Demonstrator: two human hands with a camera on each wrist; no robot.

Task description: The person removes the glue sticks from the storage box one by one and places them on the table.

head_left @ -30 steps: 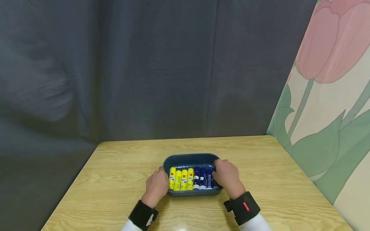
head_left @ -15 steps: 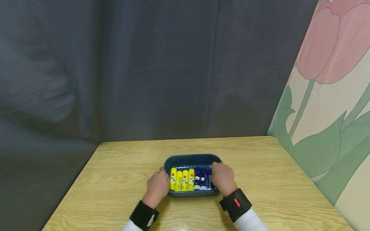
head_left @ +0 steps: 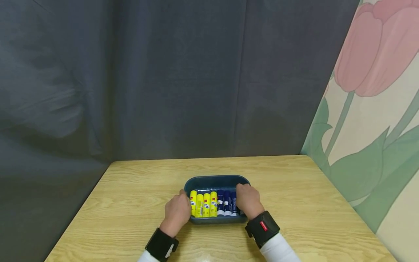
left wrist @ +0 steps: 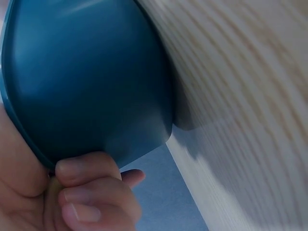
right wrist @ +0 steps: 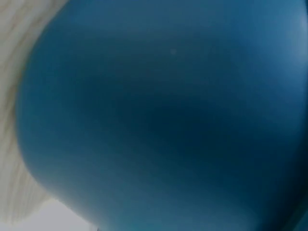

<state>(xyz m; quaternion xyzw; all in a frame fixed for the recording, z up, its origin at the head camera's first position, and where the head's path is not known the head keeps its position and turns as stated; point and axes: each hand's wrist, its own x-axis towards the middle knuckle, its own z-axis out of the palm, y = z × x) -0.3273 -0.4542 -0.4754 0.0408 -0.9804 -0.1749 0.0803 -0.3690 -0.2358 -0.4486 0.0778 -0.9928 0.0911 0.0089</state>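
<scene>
- The tray point(head_left: 211, 220), dark blue with rounded corners, sat on the worktop point(head_left: 137, 196) at the middle of its width, directly before the person.
- The left hand point(head_left: 178, 210) gripped the tray at its left end; in the left wrist view the fingers point(left wrist: 98, 192) curled in against the outside of a corner, beside the rim.
- The right hand point(head_left: 250, 200) was over the right end of the tray, at the end of the row of sticks. Its fingertips were hidden in the head view, and the right wrist view was filled mostly by the tray's outer wall, so whether that hand gripped anything could not be told.
- Four yellow sticks point(head_left: 206, 205) lay side by side in the left half of the tray, each pointing away from the person, the leftmost close by the left hand.
- The blue sticks point(head_left: 227, 203) carried on the row to the right, white ends toward the person; three showed plainly, and the right hand partly covered what lay beyond.
- Bare tray floor showed behind the row, on the far side.
- Both wrists wore black bands point(head_left: 161, 244) over white sleeves point(head_left: 279, 249).
- Behind the worktop hung a dark grey curtain point(head_left: 176, 80); on the right stood a wall painted with a pink tulip point(head_left: 360, 51).
</scene>
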